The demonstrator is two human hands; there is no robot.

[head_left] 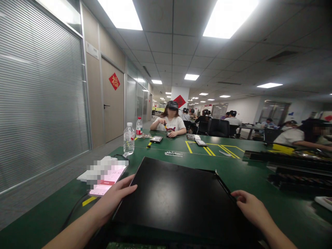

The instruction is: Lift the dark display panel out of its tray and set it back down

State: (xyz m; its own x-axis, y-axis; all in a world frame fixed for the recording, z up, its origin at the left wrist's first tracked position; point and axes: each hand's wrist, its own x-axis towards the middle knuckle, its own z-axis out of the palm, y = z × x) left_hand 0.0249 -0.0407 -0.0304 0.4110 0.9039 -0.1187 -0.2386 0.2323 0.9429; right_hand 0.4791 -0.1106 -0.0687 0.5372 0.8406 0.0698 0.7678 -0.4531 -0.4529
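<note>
While both hands are busy at the sides of it, a big black panel (168,197) takes up most of the near part of the green table (241,173), right in front of the person wearing the camera. The left hand (121,188) has the left edge, thumb lying on top and the other fingers mostly out of sight past the rim, so I'd call that holding it. The right hand (250,204) is at the right edge, fingers curled with the tips up against a thin dark strip (223,183), but honestly can't tell if that's a real pinch or just a touch. A bit of green circuit board (136,245) peeks out at the bottom, below the panel's near edge. Just beside the left hand there's a phone (110,180) with a lit pink screen, and beyond it a clear water bottle (129,140) plus a red-labelled bottle (139,128). Across the table a co-worker (171,125) sits near a hard drive (156,139), and dark parts (298,178) lie off to the right, pretty blurry
</note>
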